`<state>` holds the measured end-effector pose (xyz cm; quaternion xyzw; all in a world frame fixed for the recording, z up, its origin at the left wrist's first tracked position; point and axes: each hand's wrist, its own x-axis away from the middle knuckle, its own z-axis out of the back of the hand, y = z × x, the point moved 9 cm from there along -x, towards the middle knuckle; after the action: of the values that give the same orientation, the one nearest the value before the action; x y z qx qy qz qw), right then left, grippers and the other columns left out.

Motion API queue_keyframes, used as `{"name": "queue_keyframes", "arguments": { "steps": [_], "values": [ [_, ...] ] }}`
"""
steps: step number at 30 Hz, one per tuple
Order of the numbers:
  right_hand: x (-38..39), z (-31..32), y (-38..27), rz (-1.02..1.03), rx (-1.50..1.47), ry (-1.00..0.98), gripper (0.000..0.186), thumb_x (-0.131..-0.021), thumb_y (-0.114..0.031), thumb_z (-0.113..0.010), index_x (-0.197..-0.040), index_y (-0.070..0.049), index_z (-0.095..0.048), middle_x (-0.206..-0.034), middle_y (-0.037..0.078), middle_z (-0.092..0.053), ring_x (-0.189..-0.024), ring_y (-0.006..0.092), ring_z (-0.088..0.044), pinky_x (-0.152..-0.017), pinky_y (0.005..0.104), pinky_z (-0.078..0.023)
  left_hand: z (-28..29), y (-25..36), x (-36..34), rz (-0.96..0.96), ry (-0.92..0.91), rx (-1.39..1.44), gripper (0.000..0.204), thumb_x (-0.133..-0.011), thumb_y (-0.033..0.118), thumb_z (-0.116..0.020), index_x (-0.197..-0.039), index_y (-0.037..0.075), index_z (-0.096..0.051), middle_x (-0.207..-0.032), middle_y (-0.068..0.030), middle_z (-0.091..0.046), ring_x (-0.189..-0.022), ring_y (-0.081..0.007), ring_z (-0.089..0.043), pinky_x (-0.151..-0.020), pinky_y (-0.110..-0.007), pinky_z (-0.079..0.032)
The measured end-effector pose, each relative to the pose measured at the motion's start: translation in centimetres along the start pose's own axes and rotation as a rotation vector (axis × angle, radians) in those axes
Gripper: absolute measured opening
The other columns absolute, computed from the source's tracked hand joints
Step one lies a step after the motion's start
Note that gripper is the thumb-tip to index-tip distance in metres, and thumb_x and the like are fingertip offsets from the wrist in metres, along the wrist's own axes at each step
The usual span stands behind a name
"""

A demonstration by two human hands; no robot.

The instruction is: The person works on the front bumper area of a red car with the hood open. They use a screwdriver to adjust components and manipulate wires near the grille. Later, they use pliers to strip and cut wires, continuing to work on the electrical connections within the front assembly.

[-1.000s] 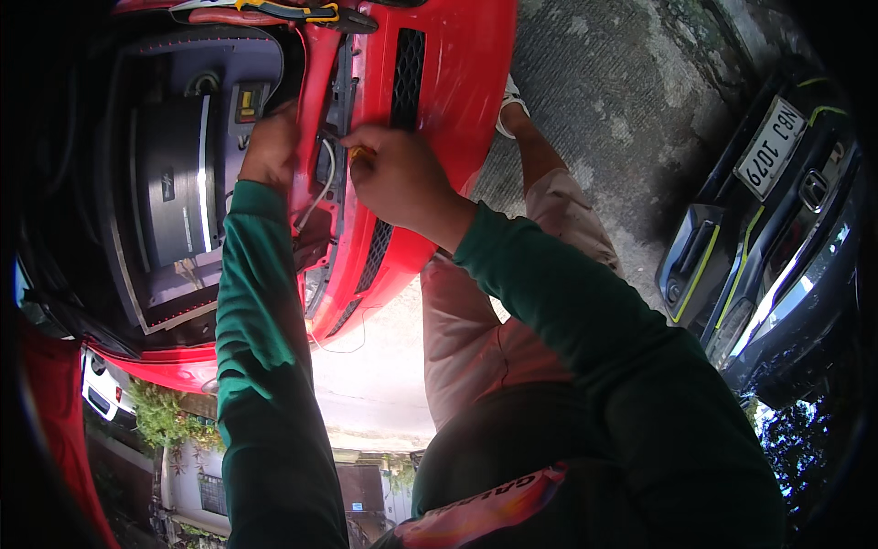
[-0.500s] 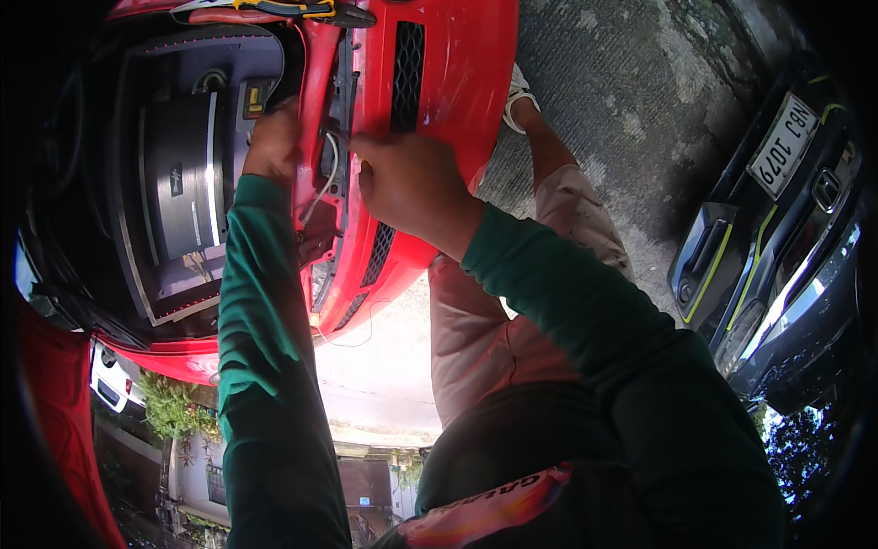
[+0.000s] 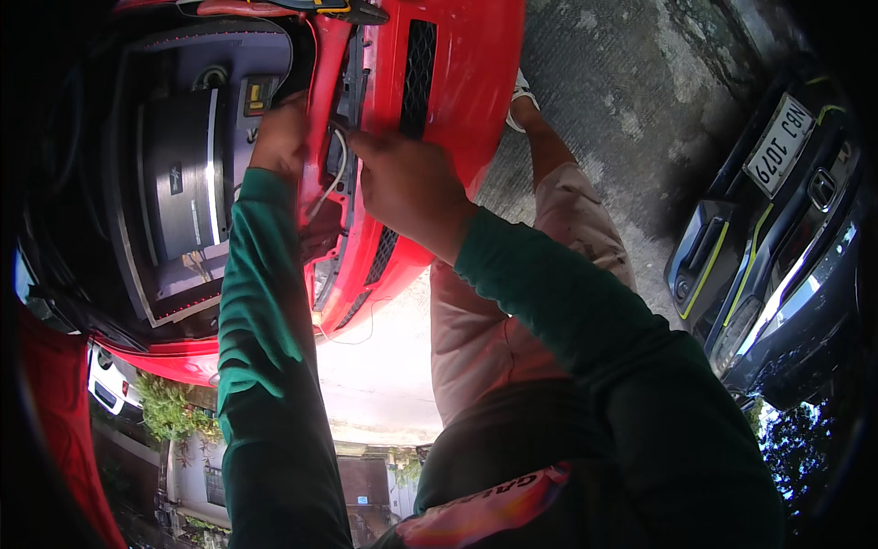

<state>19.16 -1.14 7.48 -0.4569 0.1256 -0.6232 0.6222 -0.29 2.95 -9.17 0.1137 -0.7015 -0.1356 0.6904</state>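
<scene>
My left hand (image 3: 280, 139) reaches over the red panel edge (image 3: 320, 91) at the rear of a red car. Its fingers are mostly hidden at the panel, so their grip does not show. My right hand (image 3: 413, 183) is closed, thumb and fingertips together, by the gap between that panel and the red bumper (image 3: 462, 82). Something thin and dark seems to stick out from its fingertips, too small to name. Beside those fingertips a whitish cable (image 3: 338, 169) curves down through the gap. Both arms wear green sleeves.
Pliers (image 3: 366, 13) lie on the panel at the top edge. In the trunk sit a black amplifier-like box (image 3: 178, 174) and a yellow-and-dark device (image 3: 258, 95). A dark car (image 3: 777, 238) stands to the right on concrete (image 3: 613, 73). A thin wire (image 3: 361, 337) hangs below the bumper.
The car sits slightly farther right and higher in the picture, and the pliers are more cut off at the top. Both hands stay at about the same spots on the car.
</scene>
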Motion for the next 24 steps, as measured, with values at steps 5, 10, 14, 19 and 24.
{"name": "queue_keyframes", "arguments": {
  "steps": [5, 10, 14, 19, 24],
  "values": [
    [2.1, 1.0, 0.5, 0.007, -0.008, 0.010, 0.036, -0.087, -0.011, -0.067, -0.123, -0.008, -0.067, -0.084, 0.013, -0.069, -0.079, 0.0331, -0.073, -0.065, 0.0498, -0.057, 0.5, -0.3, -0.8, 0.011, 0.063, -0.006, 0.031, -0.107, 0.016, -0.051, -0.125, 0.002, -0.072, -0.104, -0.0118, -0.075, -0.085, -0.0209, -0.071, -0.074, -0.038, -0.058],
    [1.6, -0.7, 0.3, -0.005, -0.057, 0.051, 0.034, -0.089, -0.012, -0.067, -0.122, -0.008, -0.067, -0.085, 0.014, -0.070, -0.077, 0.0342, -0.073, -0.067, 0.0497, -0.058, -0.3, 0.6, 0.9, -0.034, 0.074, 0.021, 0.034, -0.107, 0.023, -0.054, -0.125, 0.001, -0.072, -0.109, -0.0111, -0.075, -0.092, -0.0216, -0.071, -0.083, -0.038, -0.057],
    [1.6, -1.3, 1.2, -0.069, -0.175, 0.129, 0.031, -0.090, -0.012, -0.066, -0.120, -0.009, -0.069, -0.088, 0.016, -0.073, -0.077, 0.0359, -0.073, -0.069, 0.0504, -0.058, -2.1, 2.5, 4.6, -0.099, -0.037, 0.230, 0.042, -0.105, 0.027, -0.058, -0.135, -0.001, -0.066, -0.120, -0.0099, -0.073, -0.099, -0.0221, -0.071, -0.093, -0.034, -0.055],
    [1.7, -1.1, 1.4, -0.111, -0.245, 0.050, 0.031, -0.095, -0.011, -0.064, -0.125, -0.009, -0.070, -0.095, 0.021, -0.075, -0.084, 0.0406, -0.074, -0.072, 0.0476, -0.060, -4.0, 4.2, 9.4, -0.605, -0.025, -0.421, 0.062, -0.091, 0.004, -0.070, -0.151, 0.000, -0.052, -0.131, -0.0111, -0.070, -0.113, -0.0174, -0.068, -0.101, -0.032, -0.053],
    [1.2, 1.5, 1.7, -0.121, -0.267, 0.002, 0.028, -0.090, -0.012, -0.065, -0.117, -0.008, -0.071, -0.078, 0.021, -0.070, -0.077, 0.0417, -0.072, -0.072, 0.0534, -0.058, -4.4, 5.2, 11.9, -0.767, 0.227, -0.788, 0.062, -0.090, 0.005, -0.071, -0.150, 0.004, -0.052, -0.119, -0.0207, -0.074, -0.104, -0.0303, -0.075, -0.093, -0.040, -0.058]
  ]
}}
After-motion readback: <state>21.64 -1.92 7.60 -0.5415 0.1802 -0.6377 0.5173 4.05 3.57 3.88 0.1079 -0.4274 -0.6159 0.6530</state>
